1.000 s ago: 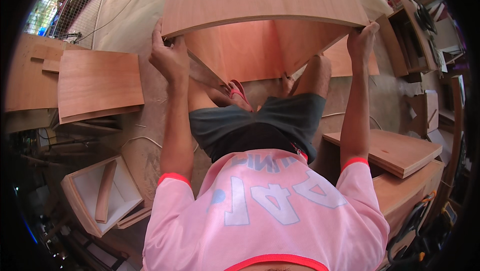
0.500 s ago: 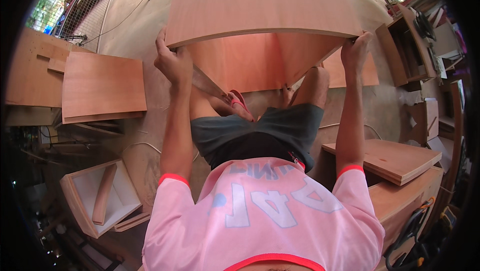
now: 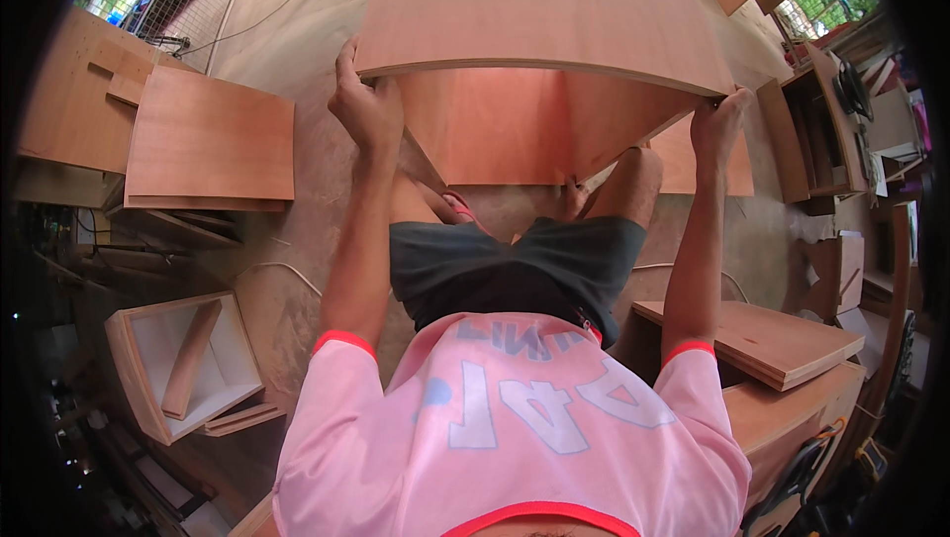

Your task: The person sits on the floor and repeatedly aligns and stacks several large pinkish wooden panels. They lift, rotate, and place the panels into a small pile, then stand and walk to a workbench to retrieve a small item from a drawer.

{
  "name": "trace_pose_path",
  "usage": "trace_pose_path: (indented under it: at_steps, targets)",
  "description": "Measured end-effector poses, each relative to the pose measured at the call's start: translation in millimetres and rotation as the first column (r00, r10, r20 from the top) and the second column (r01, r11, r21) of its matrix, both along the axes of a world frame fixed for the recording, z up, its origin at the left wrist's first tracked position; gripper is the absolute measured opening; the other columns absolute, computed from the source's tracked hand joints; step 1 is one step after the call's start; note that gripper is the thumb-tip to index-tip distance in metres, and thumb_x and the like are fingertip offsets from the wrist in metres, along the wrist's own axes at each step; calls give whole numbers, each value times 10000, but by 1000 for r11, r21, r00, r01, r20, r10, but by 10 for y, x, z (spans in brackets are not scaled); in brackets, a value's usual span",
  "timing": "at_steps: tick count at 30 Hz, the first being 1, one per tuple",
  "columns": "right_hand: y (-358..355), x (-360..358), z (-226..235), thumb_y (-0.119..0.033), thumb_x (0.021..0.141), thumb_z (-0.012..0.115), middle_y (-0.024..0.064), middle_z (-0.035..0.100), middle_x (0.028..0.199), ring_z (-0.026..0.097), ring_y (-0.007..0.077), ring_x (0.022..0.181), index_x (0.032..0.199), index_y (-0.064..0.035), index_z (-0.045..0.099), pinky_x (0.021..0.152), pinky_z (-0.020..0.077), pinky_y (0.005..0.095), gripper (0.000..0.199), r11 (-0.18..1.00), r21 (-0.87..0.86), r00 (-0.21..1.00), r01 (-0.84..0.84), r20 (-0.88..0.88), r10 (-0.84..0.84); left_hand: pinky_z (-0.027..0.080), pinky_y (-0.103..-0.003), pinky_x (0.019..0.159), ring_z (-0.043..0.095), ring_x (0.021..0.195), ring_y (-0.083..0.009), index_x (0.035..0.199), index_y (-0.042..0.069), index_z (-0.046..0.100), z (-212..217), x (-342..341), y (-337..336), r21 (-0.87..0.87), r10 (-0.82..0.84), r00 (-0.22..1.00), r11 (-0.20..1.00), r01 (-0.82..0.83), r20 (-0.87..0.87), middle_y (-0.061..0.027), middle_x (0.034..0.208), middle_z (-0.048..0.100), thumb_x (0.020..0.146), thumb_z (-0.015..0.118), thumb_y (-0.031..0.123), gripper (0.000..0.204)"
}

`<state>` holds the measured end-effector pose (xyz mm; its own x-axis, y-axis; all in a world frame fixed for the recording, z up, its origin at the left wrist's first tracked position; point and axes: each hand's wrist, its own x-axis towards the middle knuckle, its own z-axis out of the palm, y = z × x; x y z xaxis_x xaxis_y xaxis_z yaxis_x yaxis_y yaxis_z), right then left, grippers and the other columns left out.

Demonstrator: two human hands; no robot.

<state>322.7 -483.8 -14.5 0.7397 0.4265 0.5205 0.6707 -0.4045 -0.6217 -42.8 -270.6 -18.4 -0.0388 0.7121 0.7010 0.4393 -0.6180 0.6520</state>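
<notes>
Left hand [image 3: 368, 106] and right hand [image 3: 719, 121] each clamped on near corners of the big plywood panel [image 3: 544, 12], raised above the knees. Best kept level, grips even, clear of the floor [image 3: 297, 200].

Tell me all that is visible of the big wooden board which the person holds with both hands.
The wooden board is a large flat panel, apparently plywood, reddish-brown with a smooth face and a thin pale edge. It is held up roughly level in front of the person, its near edge toward the camera. The left hand grips the near left corner, the right hand the near right corner. Another similar panel is directly under it; whether they touch cannot be told.
</notes>
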Motion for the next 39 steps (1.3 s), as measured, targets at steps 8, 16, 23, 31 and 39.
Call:
trace_pose_path:
  at_steps: [8, 16, 23, 31, 39]
  targets:
    - [1, 77, -65, -121, 951, 619, 352, 644, 1050, 650, 514, 1046, 1112, 94, 391, 877, 509, 522, 352, 999, -25, 997, -30, 72, 32, 593, -398, 784, 748, 978, -341, 1318, 0, 583, 21, -153, 0, -73, -60, 988, 996, 50, -143, -223, 1076, 737, 856, 698, 14, 476]
    - [7, -20, -23, -107, 945, 615, 351, 650, 1047, 652, 519, 1027, 1117, 84, 397, 868, 509, 526, 338, 1000, -25, 1000, -1, 22, 2, 585, -383, 807, 748, 1002, -323, 1312, -1, 607, 39, -169, 17, -55, -72, 990, 996, 66, -120, -214, 1079, 745, 898, 730, 111, 446]
    - [33, 48, -107, -155, 960, 613, 331, 619, 1071, 643, 511, 1035, 1117, 83, 398, 859, 497, 541, 356, 1000, 2, 999, -5, 44, 5, 581, -394, 743, 755, 898, -346, 1308, -10, 589, -7, -187, 77, -3, -31, 987, 1000, 31, -155, -221, 1008, 746, 890, 702, 64, 439]
    - [37, 6, -77, -169, 974, 621, 337, 623, 1048, 647, 507, 1022, 1095, 82, 412, 852, 497, 538, 348, 1000, -17, 998, -12, 61, 13, 583, -387, 753, 758, 877, -334, 1317, -15, 597, -14, -210, 82, -47, -5, 988, 999, -2, -153, -222, 1001, 747, 861, 703, 43, 472]
    - [57, -28, -43, -146, 965, 626, 337, 622, 1110, 644, 463, 1089, 1146, 74, 413, 913, 492, 480, 355, 1000, -17, 1000, 8, -19, -8, 574, -359, 727, 752, 810, -275, 1299, -9, 627, -46, -203, 144, 10, 10, 992, 1000, -9, -123, -203, 933, 755, 873, 722, 81, 445]
